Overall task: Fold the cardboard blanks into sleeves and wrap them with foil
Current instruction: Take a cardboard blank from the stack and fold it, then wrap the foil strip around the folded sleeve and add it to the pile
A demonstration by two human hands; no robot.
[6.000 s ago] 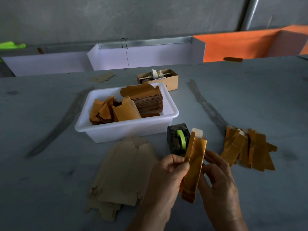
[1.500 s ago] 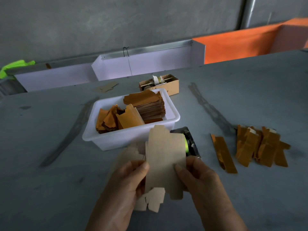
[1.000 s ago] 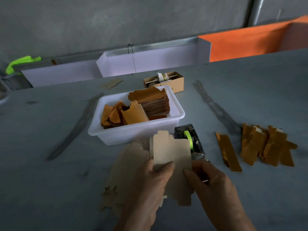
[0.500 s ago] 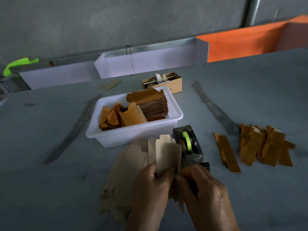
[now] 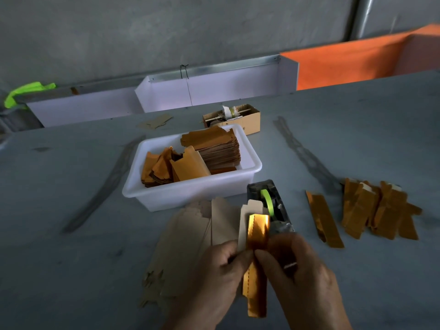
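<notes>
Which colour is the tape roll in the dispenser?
Bright green. The tape roll shows best in the head view, inside the dark dispenser.

- My left hand (image 5: pixel 214 270) and right hand (image 5: pixel 300 265) pinch a folded cardboard blank (image 5: pixel 256 234), its gold foil side facing me.
- Just behind it sits the tape dispenser (image 5: pixel 269 201) on the tabletop (image 5: pixel 71 258).
- Flat blanks (image 5: pixel 188 236) lie under my left hand.
- Finished gold sleeves (image 5: pixel 378 208) are piled at right.
- The white tub (image 5: pixel 190 194) holds more gold pieces.
</notes>
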